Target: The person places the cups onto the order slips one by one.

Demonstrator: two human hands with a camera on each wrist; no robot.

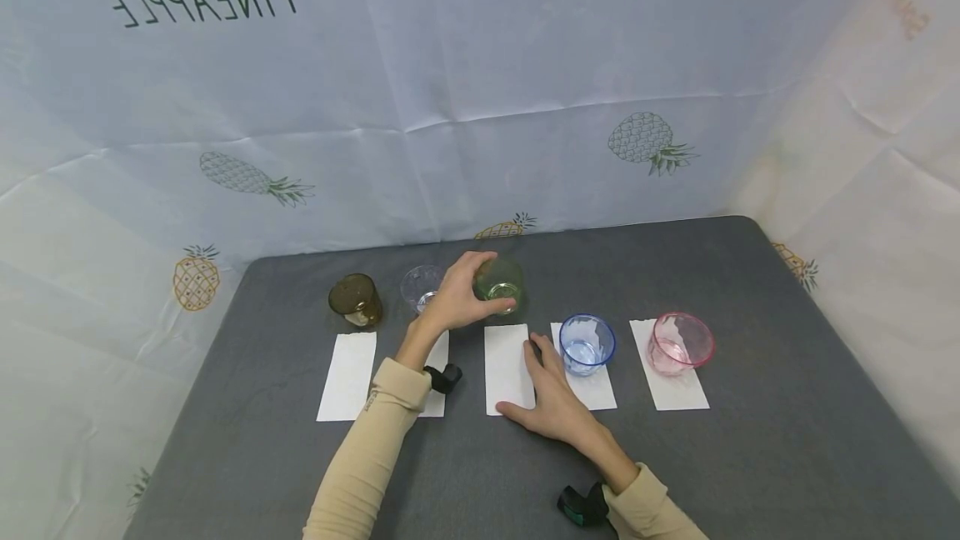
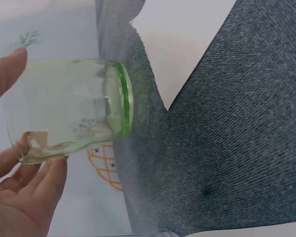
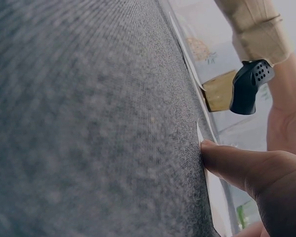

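Note:
My left hand [image 1: 457, 294] grips a green clear glass [image 1: 500, 283] by its sides, thumb on one side and fingers on the other. In the left wrist view this green glass [image 2: 74, 108] shows its thick green-ringed end toward the table; whether it touches the cloth I cannot tell. In front of it lies a white paper sheet [image 1: 506, 369]. My right hand [image 1: 551, 402] rests at this sheet, fingers spread, the thumb [image 3: 222, 158] touching it near its front edge. Nearest the right hand stands a blue-rimmed glass [image 1: 587, 346] on another white sheet [image 1: 598, 394].
A red-rimmed pink glass [image 1: 678, 344] stands on a sheet [image 1: 678, 394] at the right. Behind the left forearm is a colourless glass [image 1: 420, 286], with a partly covered sheet [image 1: 435, 394]. A brown glass [image 1: 356, 300] stands behind the leftmost sheet [image 1: 347, 377]. Grey cloth [image 1: 780, 440] covers the table.

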